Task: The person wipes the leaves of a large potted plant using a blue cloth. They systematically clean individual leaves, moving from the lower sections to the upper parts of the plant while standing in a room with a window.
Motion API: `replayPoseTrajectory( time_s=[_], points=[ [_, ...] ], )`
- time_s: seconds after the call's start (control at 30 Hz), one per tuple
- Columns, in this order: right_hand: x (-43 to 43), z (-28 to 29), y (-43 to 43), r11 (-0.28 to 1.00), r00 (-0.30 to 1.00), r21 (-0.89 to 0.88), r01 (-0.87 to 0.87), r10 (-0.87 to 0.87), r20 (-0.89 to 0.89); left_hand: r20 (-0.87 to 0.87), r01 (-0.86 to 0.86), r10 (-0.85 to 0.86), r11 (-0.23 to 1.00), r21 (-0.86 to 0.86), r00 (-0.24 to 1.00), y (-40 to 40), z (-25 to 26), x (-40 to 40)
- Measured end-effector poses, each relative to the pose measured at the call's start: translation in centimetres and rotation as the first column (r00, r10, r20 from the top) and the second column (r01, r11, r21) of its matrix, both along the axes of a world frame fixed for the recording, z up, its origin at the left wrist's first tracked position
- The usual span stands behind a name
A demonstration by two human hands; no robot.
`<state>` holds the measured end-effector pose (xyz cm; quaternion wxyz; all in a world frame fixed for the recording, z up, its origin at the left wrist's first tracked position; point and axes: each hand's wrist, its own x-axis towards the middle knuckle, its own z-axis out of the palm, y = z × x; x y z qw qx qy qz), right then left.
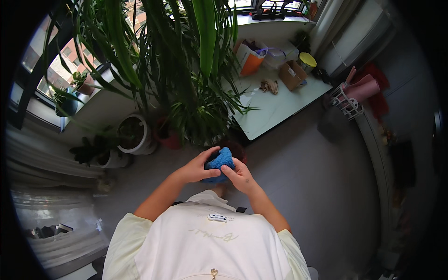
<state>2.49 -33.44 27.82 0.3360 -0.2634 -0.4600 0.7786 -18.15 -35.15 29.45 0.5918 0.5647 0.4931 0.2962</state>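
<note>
A bunched blue cloth (222, 160) with a fuzzy, towel-like surface is held in front of my body. My left hand (199, 167) grips it from the left, fingers curled over its far side and thumb along its near edge. On the right, my right hand (239, 176) pinches the same cloth, its thumb lying on top. The two thumbs nearly meet at the cloth's near side. Beyond the hands stands a large long-leaved plant (203, 115), and a dark red pot or basin (236, 152) shows partly behind the cloth.
A low marble-look table (276, 108) at the upper right bears a paper bag (250, 57), a cardboard box (292, 75) and a crumpled brown item (269, 86). Potted plants stand left, one in a white pot (145, 140). A white rack (346, 103) holds a pink roll (362, 89).
</note>
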Motion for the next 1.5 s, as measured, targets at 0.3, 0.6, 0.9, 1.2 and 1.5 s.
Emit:
replayPoseTrajectory(
  time_s=[0.3, 0.6, 0.9, 1.2, 1.5],
  points=[
    [0.4, -0.2, 10.6, 0.958, 0.954, 0.284, 0.029, -0.112, 0.279, 0.017, 0.079, -0.078, 0.991, -0.11, 0.997, 10.0, -1.9, 0.2],
    [-1.3, -4.9, 14.7, 0.994, 0.989, -0.074, 0.075, -0.065, 0.129, 0.154, 0.046, -0.008, 0.969, -0.243, 0.988, 16.3, -3.9, -0.3],
    [1.6, -11.7, 23.6, 0.956, 0.955, -0.255, 0.146, -0.069, 0.289, -0.06, -0.351, 0.348, 0.893, -0.283, 0.935, 19.3, -10.1, -0.3],
    [9.3, -15.5, 37.3, 0.925, 0.924, -0.363, -0.115, 0.234, 0.303, 0.496, -0.822, 0.864, 0.346, -0.453, 0.09, 33.6, -24.5, 0.7],
    [22.1, -17.6, 45.6, 0.934, 0.816, -0.344, 0.095, 0.124, 0.564, 0.652, -0.774, 0.619, 0.11, -0.623, -0.437, 46.8, -32.1, -1.0]
  ],
)
